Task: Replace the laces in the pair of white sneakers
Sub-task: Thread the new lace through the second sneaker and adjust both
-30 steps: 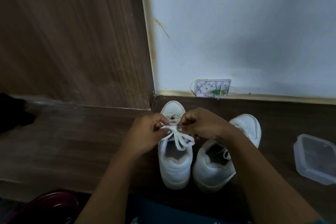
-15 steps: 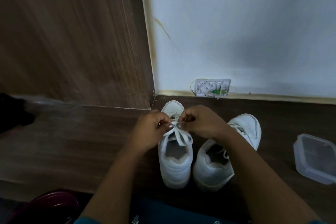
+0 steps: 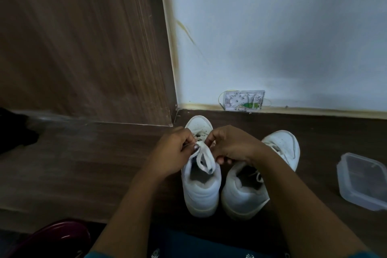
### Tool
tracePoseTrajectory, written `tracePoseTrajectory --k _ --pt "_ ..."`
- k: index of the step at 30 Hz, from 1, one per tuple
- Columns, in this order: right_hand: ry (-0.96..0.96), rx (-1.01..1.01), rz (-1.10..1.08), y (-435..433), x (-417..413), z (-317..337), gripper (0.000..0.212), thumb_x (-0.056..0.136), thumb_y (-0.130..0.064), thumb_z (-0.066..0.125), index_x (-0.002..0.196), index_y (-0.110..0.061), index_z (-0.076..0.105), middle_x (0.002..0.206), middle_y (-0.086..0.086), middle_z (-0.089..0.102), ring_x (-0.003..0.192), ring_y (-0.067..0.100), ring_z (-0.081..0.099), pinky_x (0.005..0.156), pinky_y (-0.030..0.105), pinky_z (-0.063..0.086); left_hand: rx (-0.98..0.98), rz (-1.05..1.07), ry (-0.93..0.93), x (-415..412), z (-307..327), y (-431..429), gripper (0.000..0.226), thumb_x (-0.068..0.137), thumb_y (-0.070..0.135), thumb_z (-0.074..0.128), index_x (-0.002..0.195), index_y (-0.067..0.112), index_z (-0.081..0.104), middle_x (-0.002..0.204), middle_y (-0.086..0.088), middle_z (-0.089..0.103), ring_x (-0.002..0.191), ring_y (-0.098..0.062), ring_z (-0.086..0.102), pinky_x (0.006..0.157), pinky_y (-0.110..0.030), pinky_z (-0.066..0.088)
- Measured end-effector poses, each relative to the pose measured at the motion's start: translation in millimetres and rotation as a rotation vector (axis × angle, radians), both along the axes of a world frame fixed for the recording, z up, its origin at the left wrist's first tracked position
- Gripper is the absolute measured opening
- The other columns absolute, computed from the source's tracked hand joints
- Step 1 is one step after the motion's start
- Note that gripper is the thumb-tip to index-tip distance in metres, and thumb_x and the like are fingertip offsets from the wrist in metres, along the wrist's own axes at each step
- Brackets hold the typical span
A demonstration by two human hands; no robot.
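Observation:
Two white sneakers stand side by side on the dark wooden floor, toes toward the wall. Over the left sneaker (image 3: 200, 190) my left hand (image 3: 173, 153) and my right hand (image 3: 228, 145) meet, each pinching the white lace (image 3: 206, 159) above the tongue. Loops of the lace hang down toward the shoe's opening. The right sneaker (image 3: 245, 197) is partly hidden under my right forearm, and a bit of its lace shows inside the opening.
A clear plastic container (image 3: 364, 180) lies on the floor at the right. A small white wall box (image 3: 244, 100) sits at the skirting behind the shoes. A wooden panel (image 3: 83, 48) rises at the left, a dark red round object (image 3: 54, 236) lies near my knee.
Both hands have moved slightly toward the toe of the left sneaker, staying pinched on the lace. The hanging loops have shortened and drawn closer together.

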State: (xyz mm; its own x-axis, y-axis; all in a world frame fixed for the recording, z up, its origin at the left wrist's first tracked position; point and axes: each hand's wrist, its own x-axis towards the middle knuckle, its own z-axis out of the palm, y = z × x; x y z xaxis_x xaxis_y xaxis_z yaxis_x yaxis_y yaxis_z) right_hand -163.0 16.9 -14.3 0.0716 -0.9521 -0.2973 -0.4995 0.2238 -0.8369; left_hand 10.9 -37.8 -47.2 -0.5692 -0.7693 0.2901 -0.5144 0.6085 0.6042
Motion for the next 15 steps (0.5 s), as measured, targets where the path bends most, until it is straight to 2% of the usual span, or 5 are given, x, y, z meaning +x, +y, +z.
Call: tracePoseTrajectory --k 3,8,11,13,15 --pt "0.002 -0.031 -0.02 0.1 2.0 -0.7 0.014 0.075 -0.005 0.072 0.089 -0.005 0.068 0.059 0.011 0.061 0.044 0.007 0.051 0.043 0.019 0.039 0.023 0.005 0.011 -1.3 -1.1 1.0 0.033 0.083 0.008 0.066 0.067 0.031 0.049 0.073 0.007 0.053 0.07 -0.011 0.052 0.063 -0.025 0.037" --pt "-0.053 -0.073 -0.127 -3.4 1.8 -3.2 0.014 0.086 -0.002 0.056 0.094 0.004 0.066 0.064 0.01 0.063 0.046 0.007 0.055 0.043 0.017 0.042 -0.002 -0.006 0.007 -1.3 0.0 1.0 0.035 0.084 0.011 0.066 0.066 0.034 0.045 0.07 0.011 0.05 0.066 -0.002 0.049 0.058 -0.016 0.032" --pt "-0.253 0.021 -0.252 -4.3 5.3 1.0 0.02 0.094 -0.008 0.044 0.088 -0.011 0.064 0.065 0.007 0.063 0.047 0.011 0.056 0.045 0.017 0.041 0.001 -0.006 0.014 -0.9 0.4 1.0 0.035 0.083 0.011 0.067 0.066 0.034 0.046 0.07 0.011 0.051 0.066 -0.002 0.049 0.058 -0.012 0.031" --pt "-0.408 0.124 -0.343 -5.7 5.1 4.7 0.024 0.098 -0.02 0.041 0.085 -0.017 0.062 0.065 0.005 0.063 0.049 0.013 0.056 0.047 0.018 0.043 0.006 -0.004 0.016 -0.6 0.0 0.8 0.031 0.083 0.012 0.067 0.067 0.03 0.048 0.07 0.01 0.052 0.066 -0.002 0.049 0.058 -0.012 0.032" --pt "-0.517 0.209 -0.384 -8.0 1.0 5.2 0.037 0.098 -0.044 0.038 0.086 -0.019 0.062 0.07 0.004 0.063 0.056 0.014 0.057 0.05 0.02 0.044 0.02 0.001 0.013 -0.4 0.2 0.8 0.032 0.084 0.012 0.066 0.066 0.031 0.048 0.07 0.01 0.052 0.065 -0.002 0.049 0.057 -0.013 0.032"
